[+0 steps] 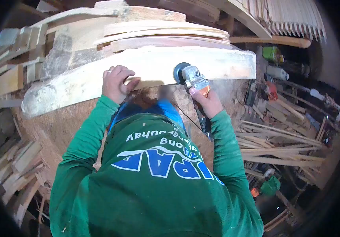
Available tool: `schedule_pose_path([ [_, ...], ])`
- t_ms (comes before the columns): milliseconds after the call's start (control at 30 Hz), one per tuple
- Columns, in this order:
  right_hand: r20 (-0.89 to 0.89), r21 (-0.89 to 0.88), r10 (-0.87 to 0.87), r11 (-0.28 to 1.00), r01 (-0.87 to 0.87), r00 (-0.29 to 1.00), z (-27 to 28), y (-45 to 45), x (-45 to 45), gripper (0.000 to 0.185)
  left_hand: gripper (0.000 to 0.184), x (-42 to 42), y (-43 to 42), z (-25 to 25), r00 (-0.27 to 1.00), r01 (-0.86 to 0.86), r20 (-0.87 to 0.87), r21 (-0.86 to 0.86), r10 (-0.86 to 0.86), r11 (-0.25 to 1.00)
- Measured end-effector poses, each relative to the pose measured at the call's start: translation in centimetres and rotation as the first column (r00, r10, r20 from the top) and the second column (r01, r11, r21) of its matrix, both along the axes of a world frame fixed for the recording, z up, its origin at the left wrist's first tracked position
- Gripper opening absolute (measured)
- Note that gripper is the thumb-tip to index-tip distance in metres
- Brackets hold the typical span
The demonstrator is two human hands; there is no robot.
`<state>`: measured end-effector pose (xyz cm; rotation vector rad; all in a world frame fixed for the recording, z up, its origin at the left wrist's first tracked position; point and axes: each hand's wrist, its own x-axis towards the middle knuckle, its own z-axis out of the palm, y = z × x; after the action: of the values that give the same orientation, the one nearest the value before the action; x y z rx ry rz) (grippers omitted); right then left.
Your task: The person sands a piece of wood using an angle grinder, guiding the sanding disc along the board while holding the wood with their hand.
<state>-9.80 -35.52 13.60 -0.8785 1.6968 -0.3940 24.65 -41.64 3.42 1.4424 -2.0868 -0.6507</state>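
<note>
Grips an angle grinder [197, 80] in the right hand [211, 104], with the thumb on top and the other fingers mostly hidden, closed round the body. Holds its dark round disc [179, 73] over the near edge of a long pale plank [71, 87], too blended to tell pressing from hovering. Rests the left hand [116, 83] on that same edge, well to the left of the disc, with fingers bent and the thumb apart from the forefinger; cannot tell whether clamped on the wood or merely laid on it. Lies crosswise in front of the body, that plank, slightly bowed and lower at the left end.

Nearer the body, wears a green shirt [138, 201], printed upside down from this view: reads "UPAD" in big blue capitals edged in white, running into a fold at the right, then "Tulong" and a word ending in "buhay" in small white letters. Shows blue trousers [170, 113] below the hem.

Beyond the plank, carries stacked boards [166, 35]; at far left, more timber [8, 81]. To the right, spreads loose slats [280, 152] near a red object [272, 91] and a green container [271, 53]; offers no legible label there.
</note>
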Motion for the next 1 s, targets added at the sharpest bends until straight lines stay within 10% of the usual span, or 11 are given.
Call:
schedule_pose_path([
  [1000,-0.23,0.007,-0.289,0.954,0.299,0.929,-1.5,-0.6,-31.7,0.075,0.028,-14.2,-2.9,1.0,0.98,0.019,0.196,0.097,-0.038,0.995],
])
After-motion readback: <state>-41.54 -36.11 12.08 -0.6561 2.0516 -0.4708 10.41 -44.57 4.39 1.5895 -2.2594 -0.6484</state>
